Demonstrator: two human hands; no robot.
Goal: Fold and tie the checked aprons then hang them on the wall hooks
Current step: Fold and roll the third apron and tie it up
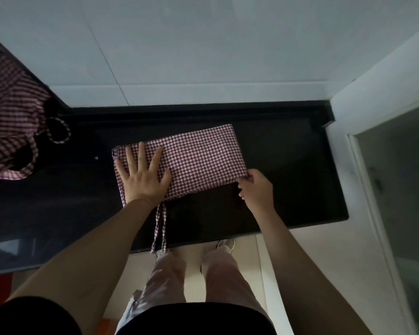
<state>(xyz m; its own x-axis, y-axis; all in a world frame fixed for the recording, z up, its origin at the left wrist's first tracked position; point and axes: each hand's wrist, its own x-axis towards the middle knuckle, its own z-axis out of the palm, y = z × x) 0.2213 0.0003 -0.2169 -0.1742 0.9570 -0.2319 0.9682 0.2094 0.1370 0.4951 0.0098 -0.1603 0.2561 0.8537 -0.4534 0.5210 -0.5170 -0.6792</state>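
Black sleeves and pale trousers fill the bottom edge at 6 o'clock, above them two bare forearms reaching up. On the dark counter [288, 165] at centre lies a folded apron [203, 155], its ties [160, 228] trailing toward 6 o'clock over the counter's edge. Left hand [143, 176] lies flat on the apron's 9 o'clock end, fingers spread. Right hand [255, 187] pinches the corner at 4 o'clock, fingers curled. At 9 o'clock a second apron [10, 112] sits crumpled, perhaps in a heap; light is dim. White wall [203, 44] stands at 12 o'clock.
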